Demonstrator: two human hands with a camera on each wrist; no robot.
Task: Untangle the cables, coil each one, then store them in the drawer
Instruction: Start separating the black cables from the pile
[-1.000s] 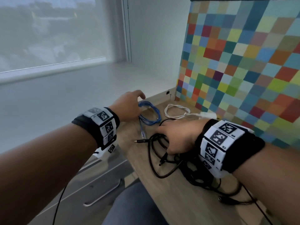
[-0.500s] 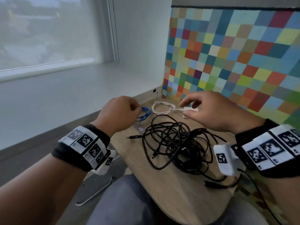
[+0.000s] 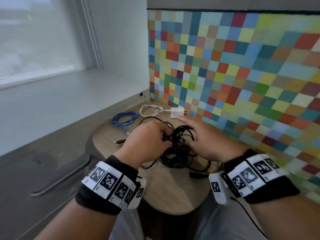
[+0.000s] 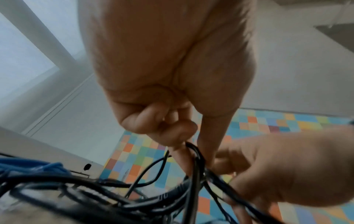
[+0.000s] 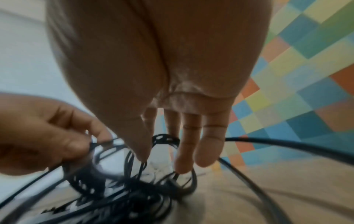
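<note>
A tangle of black cables [image 3: 180, 149] lies in the middle of the small wooden table [image 3: 173, 193]. My left hand [image 3: 162, 135] pinches a few black strands [image 4: 191, 151] at the tangle's left side, fingers curled. From the right, my right hand [image 3: 197, 134] reaches in with straight fingers [image 5: 191, 136] among the loops, where a perforated black strap [image 5: 164, 138] crosses them. A coiled blue cable [image 3: 124, 118] and a white cable [image 3: 149, 109] with its white charger [image 3: 176, 112] lie at the table's far side, untouched.
A colourful checkered panel [image 3: 242, 66] stands along the table's right and back. Grey drawer fronts with a long handle [image 3: 60, 179] sit low on the left, shut. A loose black plug [image 3: 197, 174] lies near my right wrist.
Both hands came back from the far side to the black tangle. The left let go of the blue cable and took black strands; the right left the white charger.
</note>
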